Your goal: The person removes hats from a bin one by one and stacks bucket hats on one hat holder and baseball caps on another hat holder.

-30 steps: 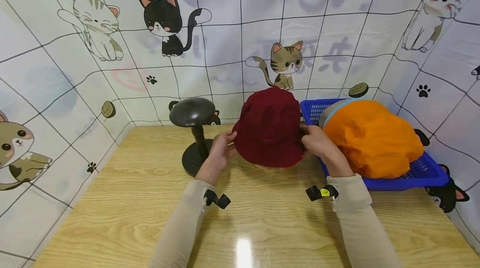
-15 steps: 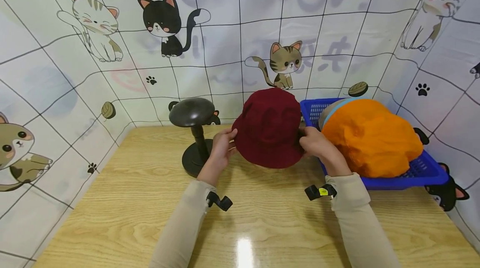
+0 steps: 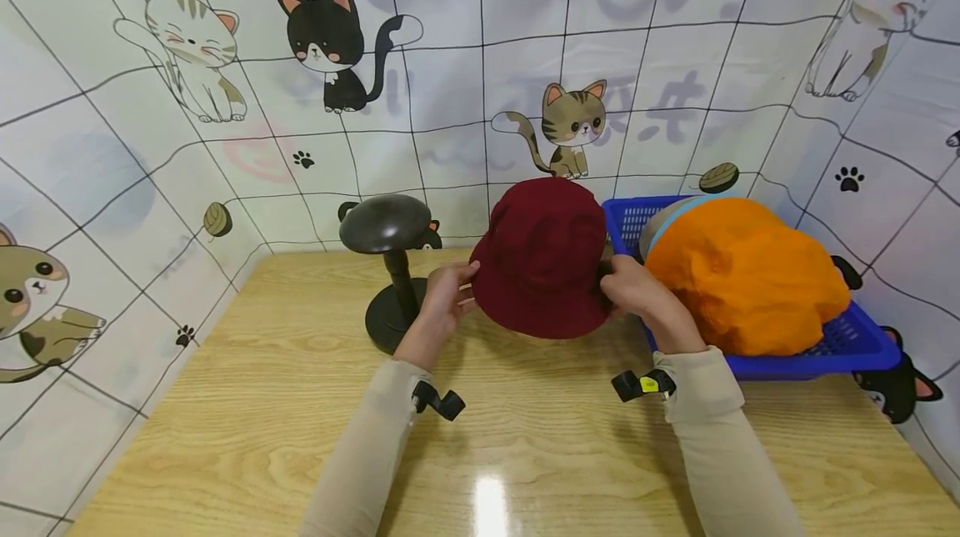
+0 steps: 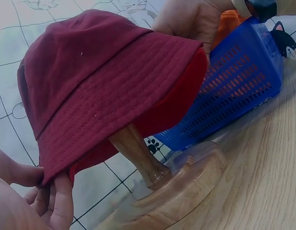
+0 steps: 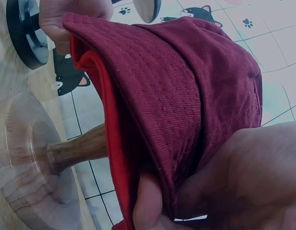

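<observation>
A dark red bucket hat (image 3: 540, 258) with a bright red lining sits over a wooden hat stand (image 4: 186, 189), whose post and round base show below the brim in both wrist views. My left hand (image 3: 446, 299) pinches the left side of the brim, thumb on the outside and fingers under it in the left wrist view. On the opposite side, my right hand (image 3: 637, 287) grips the brim, with a fingertip tucked against the red lining (image 5: 116, 153) in the right wrist view. From the head view the hat hides the wooden stand.
A black hat stand (image 3: 385, 224) with a domed top stands just left of my left hand. To the right, a blue plastic basket (image 3: 795, 368) holds an orange hat (image 3: 750, 278) and a grey and light blue item behind it. A cat-print wall backs the wooden table (image 3: 525, 454).
The front brim has tipped down slightly, so the red lining at its lower right edge no longer shows in the head view. Both hands keep their hold on the brim.
</observation>
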A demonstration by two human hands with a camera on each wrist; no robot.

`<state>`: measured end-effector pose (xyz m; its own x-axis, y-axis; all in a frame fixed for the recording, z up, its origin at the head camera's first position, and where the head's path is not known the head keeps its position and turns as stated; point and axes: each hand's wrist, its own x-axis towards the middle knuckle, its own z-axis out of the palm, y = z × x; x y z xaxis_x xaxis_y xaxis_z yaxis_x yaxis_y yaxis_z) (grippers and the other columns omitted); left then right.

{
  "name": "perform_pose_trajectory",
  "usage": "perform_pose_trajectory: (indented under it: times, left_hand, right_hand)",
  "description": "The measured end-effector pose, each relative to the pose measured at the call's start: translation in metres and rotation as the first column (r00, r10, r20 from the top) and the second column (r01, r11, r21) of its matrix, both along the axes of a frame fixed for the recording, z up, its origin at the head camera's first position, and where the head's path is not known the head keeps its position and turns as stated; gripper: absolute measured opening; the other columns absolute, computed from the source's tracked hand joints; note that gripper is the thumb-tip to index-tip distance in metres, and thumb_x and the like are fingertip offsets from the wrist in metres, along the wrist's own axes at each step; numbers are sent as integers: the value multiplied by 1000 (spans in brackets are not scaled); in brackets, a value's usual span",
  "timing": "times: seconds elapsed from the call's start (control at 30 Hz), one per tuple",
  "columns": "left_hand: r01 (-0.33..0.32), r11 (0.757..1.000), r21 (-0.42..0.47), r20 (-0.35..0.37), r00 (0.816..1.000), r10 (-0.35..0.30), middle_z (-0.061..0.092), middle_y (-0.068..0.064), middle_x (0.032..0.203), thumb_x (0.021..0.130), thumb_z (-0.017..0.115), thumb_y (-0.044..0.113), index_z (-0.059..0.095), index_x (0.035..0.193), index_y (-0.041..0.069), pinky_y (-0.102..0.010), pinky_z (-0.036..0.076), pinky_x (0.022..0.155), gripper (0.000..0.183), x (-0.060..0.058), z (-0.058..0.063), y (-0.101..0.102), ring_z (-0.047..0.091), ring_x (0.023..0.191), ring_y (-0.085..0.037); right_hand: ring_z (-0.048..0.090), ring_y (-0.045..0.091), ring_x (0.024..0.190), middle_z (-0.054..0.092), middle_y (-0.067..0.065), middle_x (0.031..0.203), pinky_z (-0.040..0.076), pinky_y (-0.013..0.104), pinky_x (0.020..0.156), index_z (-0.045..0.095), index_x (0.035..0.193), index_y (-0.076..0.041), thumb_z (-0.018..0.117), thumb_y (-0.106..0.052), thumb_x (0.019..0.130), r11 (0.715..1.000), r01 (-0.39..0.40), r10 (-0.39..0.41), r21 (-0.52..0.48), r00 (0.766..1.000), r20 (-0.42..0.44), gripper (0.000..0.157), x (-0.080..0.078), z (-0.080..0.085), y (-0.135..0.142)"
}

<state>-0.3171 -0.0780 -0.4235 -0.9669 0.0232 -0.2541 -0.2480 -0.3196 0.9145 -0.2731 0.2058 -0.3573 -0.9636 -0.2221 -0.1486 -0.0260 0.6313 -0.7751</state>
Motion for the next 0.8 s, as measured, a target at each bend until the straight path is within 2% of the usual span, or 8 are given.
perform_pose_trajectory:
  times: [0.13, 0.27, 0.4, 0.5, 0.6, 0.7, 0.77, 0.8]
  left_hand:
    - [10, 1000, -8, -4, 1000, -10, 69, 0, 87, 100, 67, 18, 73, 96, 12, -24, 57, 62, 10, 1, -1, -1, 66, 66, -12]
    - [37, 999, -40, -13, 999, -37, 69, 0, 87, 101, 66, 21, 74, 101, 11, -24, 57, 62, 12, 3, 3, -2, 66, 65, -11]
    - [54, 983, -176, -19, 998, -58, 67, -2, 95, 102, 64, 24, 68, 119, 10, -23, 56, 60, 22, 6, 11, -3, 66, 62, -10]
    - [48, 951, -306, -42, 997, -64, 66, -7, 107, 103, 63, 26, 58, 133, 10, -24, 55, 60, 34, 10, 18, -3, 65, 63, -12]
    - [-4, 890, -456, -103, 993, -49, 66, -11, 115, 102, 65, 29, 52, 139, 10, -30, 57, 66, 44, 14, 24, -1, 66, 72, -17]
    - [-130, 776, -617, -210, 978, -3, 68, -10, 111, 100, 65, 34, 56, 134, 13, -37, 55, 76, 41, 19, 28, 3, 65, 82, -22]
    - [-242, 690, -682, -296, 954, 43, 69, -6, 104, 98, 65, 36, 61, 124, 16, -40, 53, 78, 32, 22, 31, 6, 65, 86, -24]
    - [-299, 658, -691, -342, 937, 66, 69, -5, 100, 98, 64, 35, 63, 117, 18, -41, 50, 77, 27, 24, 33, 8, 65, 85, -25]
  right_hand:
    - [50, 19, 55, 55, 12, 81, 48, 31, 51, 53, 122, 14, 35, 1, 91, 1000, -14, 14, 6, 1000, 1, 39, 1, 0, -1]
    - [52, 19, 55, 57, 15, 83, 50, 31, 51, 54, 121, 16, 34, 2, 90, 1000, -21, 21, 4, 1000, -4, 39, 3, 3, -1]
    - [56, 19, 55, 60, 21, 87, 53, 32, 52, 51, 126, 19, 33, 2, 89, 999, -40, 41, 28, 999, -16, 45, 5, 5, -2]
    - [63, 23, 59, 62, 32, 104, 59, 36, 57, 45, 135, 22, 33, 1, 90, 998, -42, 43, 40, 999, -18, 51, 7, 7, -3]
    - [69, 33, 73, 55, 41, 122, 63, 43, 64, 37, 141, 24, 33, 1, 90, 999, -29, 30, 21, 1000, -7, 56, 11, 10, -3]
    - [70, 38, 83, 47, 44, 134, 64, 46, 68, 29, 145, 24, 34, 2, 89, 1000, -14, 14, -2, 1000, 10, 60, 14, 14, -3]
    - [72, 37, 82, 44, 45, 136, 64, 45, 68, 26, 147, 23, 35, 2, 89, 1000, 0, 0, -11, 1000, 26, 62, 17, 18, -2]
    - [73, 36, 80, 44, 46, 136, 64, 44, 68, 23, 148, 22, 35, 2, 90, 1000, 5, -4, -19, 999, 37, 63, 19, 21, -1]
